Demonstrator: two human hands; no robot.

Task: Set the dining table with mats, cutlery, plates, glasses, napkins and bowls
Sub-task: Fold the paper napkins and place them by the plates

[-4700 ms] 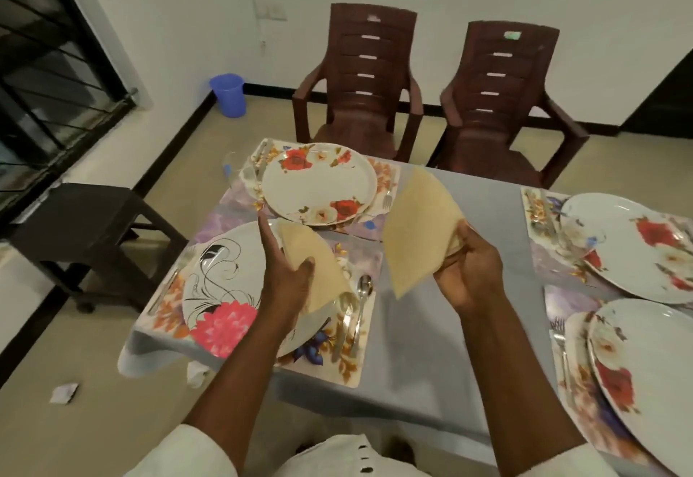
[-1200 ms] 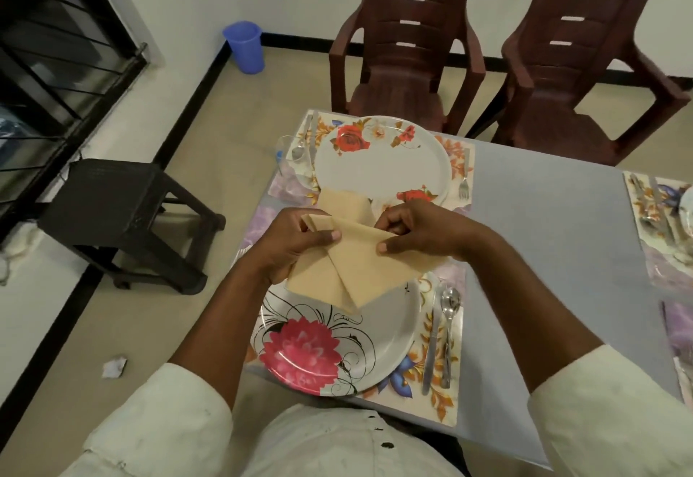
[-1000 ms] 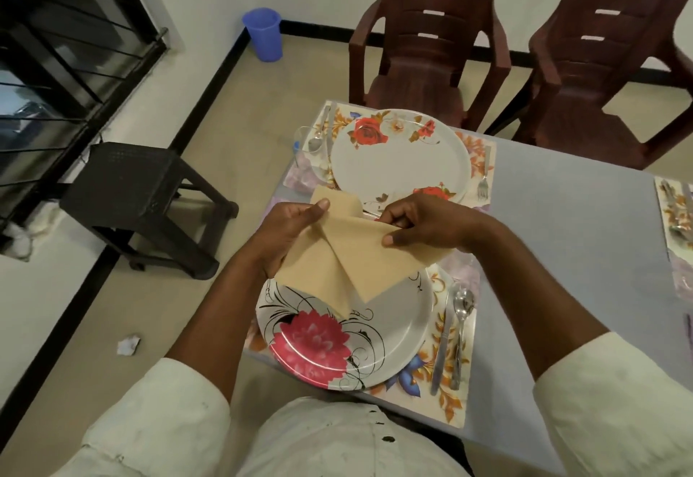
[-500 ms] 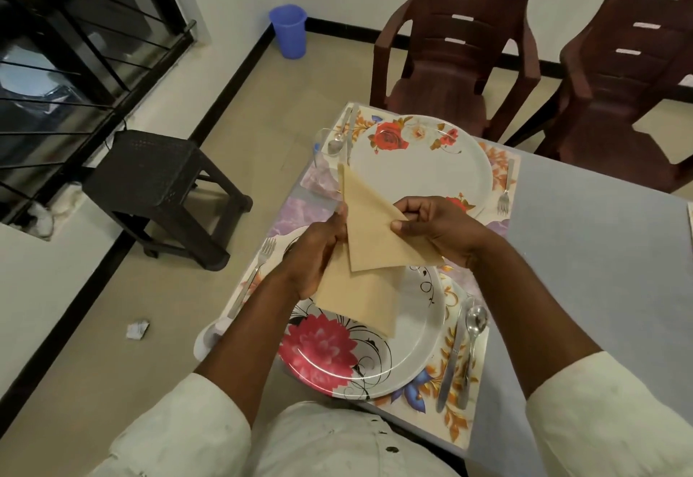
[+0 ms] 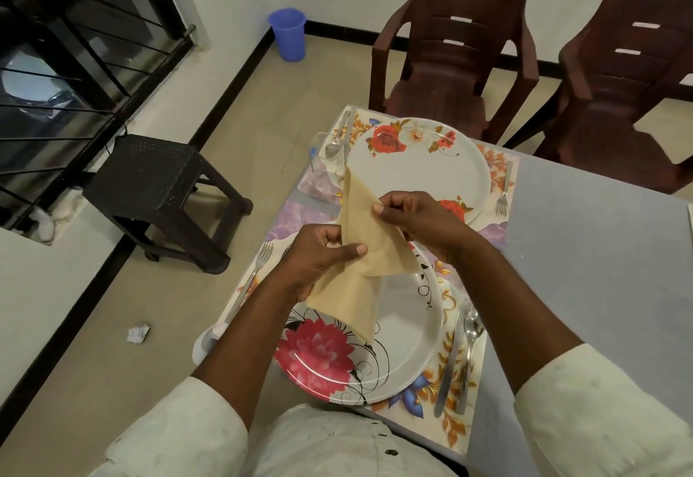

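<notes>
A beige napkin (image 5: pixel 369 248) hangs folded above the near plate (image 5: pixel 397 345), which has a big pink flower. My left hand (image 5: pixel 322 259) grips the napkin's lower part between thumb and fingers. My right hand (image 5: pixel 416 218) pinches its upper fold. The near plate lies on a floral mat (image 5: pixel 455 424) with a knife (image 5: pixel 448 368) and spoon (image 5: pixel 470 341) on its right and a fork (image 5: pixel 251 278) on its left. A second plate (image 5: pixel 416 173) with red roses lies further off, with a fork (image 5: pixel 502 191), a spoon (image 5: pixel 333 143) and a glass (image 5: pixel 322 154) beside it.
Two brown plastic chairs (image 5: pixel 453 45) (image 5: pixel 630 64) stand at the far side of the grey table (image 5: pixel 585 251). A black stool (image 5: pixel 157 191) stands on the floor to the left. A blue bucket (image 5: pixel 288 34) sits by the wall. A paper scrap (image 5: pixel 138 334) lies on the floor.
Both hands have folded the napkin narrower and raised it more upright over the near plate. My view has shifted slightly to the left.
</notes>
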